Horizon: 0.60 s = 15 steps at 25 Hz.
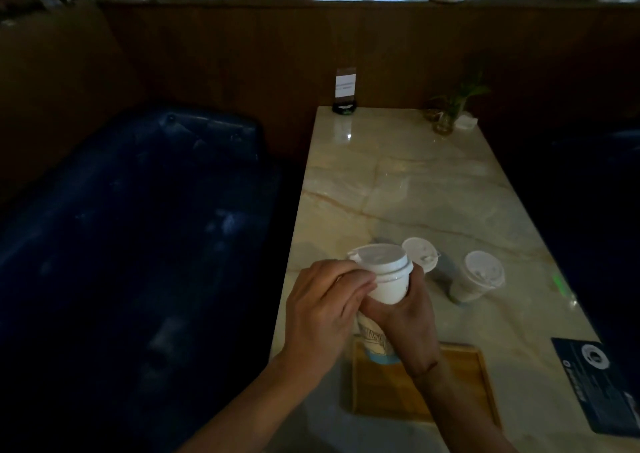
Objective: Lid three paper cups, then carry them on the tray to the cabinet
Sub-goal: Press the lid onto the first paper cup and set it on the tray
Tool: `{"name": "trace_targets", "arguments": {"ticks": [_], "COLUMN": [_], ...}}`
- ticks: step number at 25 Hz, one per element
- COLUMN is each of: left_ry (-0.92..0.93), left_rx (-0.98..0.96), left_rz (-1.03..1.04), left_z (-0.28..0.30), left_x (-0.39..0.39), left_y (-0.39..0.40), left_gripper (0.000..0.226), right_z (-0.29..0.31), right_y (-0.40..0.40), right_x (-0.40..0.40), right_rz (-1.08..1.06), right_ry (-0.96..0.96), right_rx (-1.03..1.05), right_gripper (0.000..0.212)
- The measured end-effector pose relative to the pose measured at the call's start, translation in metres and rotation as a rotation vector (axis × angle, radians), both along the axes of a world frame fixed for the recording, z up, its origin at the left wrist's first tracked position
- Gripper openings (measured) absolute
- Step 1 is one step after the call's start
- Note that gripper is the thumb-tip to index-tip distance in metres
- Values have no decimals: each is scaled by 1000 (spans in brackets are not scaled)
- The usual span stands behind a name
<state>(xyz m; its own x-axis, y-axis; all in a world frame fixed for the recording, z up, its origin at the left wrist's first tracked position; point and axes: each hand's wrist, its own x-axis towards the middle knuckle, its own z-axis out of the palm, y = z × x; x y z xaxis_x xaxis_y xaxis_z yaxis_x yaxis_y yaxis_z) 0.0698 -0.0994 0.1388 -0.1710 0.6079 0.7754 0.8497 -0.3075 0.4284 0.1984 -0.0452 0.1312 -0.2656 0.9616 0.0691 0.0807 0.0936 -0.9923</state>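
1. Left hand [323, 300]: its fingers are curled against the rim of the white lid [379, 260], pinching or pressing the near-left edge. The lid looks nearly seated, though I cannot tell if it has snapped all round.
2. Held cup [384, 291]: it sits between the two hands, lifted and tipped away from the person. Its printed lower half hangs over the left end of the wooden tray [464, 383]. What is in it is hidden by the lid.
3. Right hand [408, 317]: it is wrapped firmly round the cup's body just below the lid, thumb toward the left hand.
4. Beyond the right hand's fingers, a second cup [420, 255] stands lidded on the marble table [415, 182]; further right is a third cup [479, 277], also lidded. Their contents cannot be seen.
5. The tray, under the right wrist, holds nothing that shows.
6. Risks, as I judge them: squeezing the paper wall while pressing could buckle the rim, so the lid pops off one side. With the cup tilted, any liquid inside could spill through a half-seated lid. An elbow swing rightward could knock the standing cups.
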Motion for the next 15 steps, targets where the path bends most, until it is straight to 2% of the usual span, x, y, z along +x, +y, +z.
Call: {"name": "trace_targets", "arguments": {"ticks": [6, 8, 13, 15], "left_ry": [52, 89, 161, 113], "left_rx": [135, 165, 150, 139], "left_rz": [-63, -57, -53, -52], "left_z": [16, 16, 7, 3], "left_x": [4, 4, -5, -10], "left_y": [-6, -9, -15, -16], "left_gripper": [10, 15, 22, 24], "right_z": [15, 14, 8, 4], "right_y": [-4, -4, -5, -6], "right_x": [14, 16, 19, 19], "right_rz": [103, 168, 276, 284], "right_ry": [125, 154, 194, 194], "right_rx": [-30, -76, -186, -210], "right_gripper": [84, 84, 76, 75]}}
